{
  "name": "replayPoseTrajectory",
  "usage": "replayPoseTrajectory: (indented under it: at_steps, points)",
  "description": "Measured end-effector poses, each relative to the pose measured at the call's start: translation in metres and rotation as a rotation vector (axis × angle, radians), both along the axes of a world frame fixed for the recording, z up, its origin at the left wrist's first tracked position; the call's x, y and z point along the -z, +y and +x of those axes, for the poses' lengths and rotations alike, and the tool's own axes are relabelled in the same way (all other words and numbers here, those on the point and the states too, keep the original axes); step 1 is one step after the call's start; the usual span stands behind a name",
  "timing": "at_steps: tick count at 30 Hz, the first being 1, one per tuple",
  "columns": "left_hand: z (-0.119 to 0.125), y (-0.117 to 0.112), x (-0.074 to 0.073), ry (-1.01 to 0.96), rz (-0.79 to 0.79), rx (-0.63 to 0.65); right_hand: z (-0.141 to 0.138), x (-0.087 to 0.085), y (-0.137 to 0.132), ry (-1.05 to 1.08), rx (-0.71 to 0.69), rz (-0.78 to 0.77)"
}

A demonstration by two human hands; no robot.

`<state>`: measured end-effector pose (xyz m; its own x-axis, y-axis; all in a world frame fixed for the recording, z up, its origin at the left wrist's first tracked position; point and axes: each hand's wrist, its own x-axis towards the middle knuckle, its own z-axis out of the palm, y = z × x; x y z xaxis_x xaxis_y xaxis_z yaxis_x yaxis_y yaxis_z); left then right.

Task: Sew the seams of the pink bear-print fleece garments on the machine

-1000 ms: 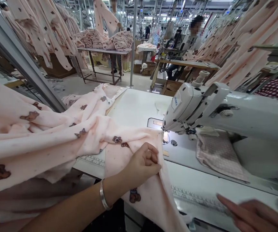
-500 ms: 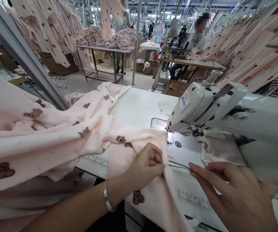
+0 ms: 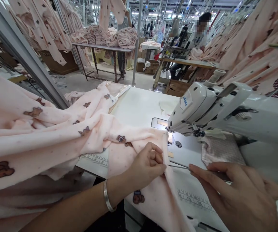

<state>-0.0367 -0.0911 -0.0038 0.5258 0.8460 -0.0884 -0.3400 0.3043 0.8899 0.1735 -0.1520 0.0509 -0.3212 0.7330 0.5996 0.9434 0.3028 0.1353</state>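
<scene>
Fabric (image 3: pixel 95 135) left of the sewing machine (image 3: pixel 216 112) is pinched in the left hand (image 3: pixel 146 167), fingers closed; in front of the machine, the right hand's (image 3: pixel 235 190) closed fingers hold tweezers (image 3: pixel 186 167).

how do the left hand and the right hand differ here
The left hand pinches the pink fabric; the right hand holds a thin two-pronged tool. The left hand's fingers are curled in, while the right hand's forefinger is nearly straight. Both hands are bare.

Left forearm (image 3: pixel 81 199) angled inward, left grip (image 3: pixel 145 166) pinched, fingers (image 3: pixel 155 149) curled, right grip (image 3: pixel 240 190) pinched, forefinger (image 3: pixel 203 173) outstretched
</scene>
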Motion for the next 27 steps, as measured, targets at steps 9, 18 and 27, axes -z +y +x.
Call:
replayPoseTrajectory:
  at_steps: [9, 18, 27]
  points:
    - [-0.001, 0.0, -0.002, 0.008, -0.004, 0.01, -0.001, 0.002, -0.001, -0.066, 0.003, 0.056]
    - [0.0, -0.001, -0.001, -0.006, 0.001, 0.01, 0.008, 0.006, -0.001, -0.111, -0.009, 0.051]
    - [-0.001, -0.001, -0.006, 0.005, -0.016, 0.015, -0.003, 0.001, -0.002, -0.092, 0.015, 0.075]
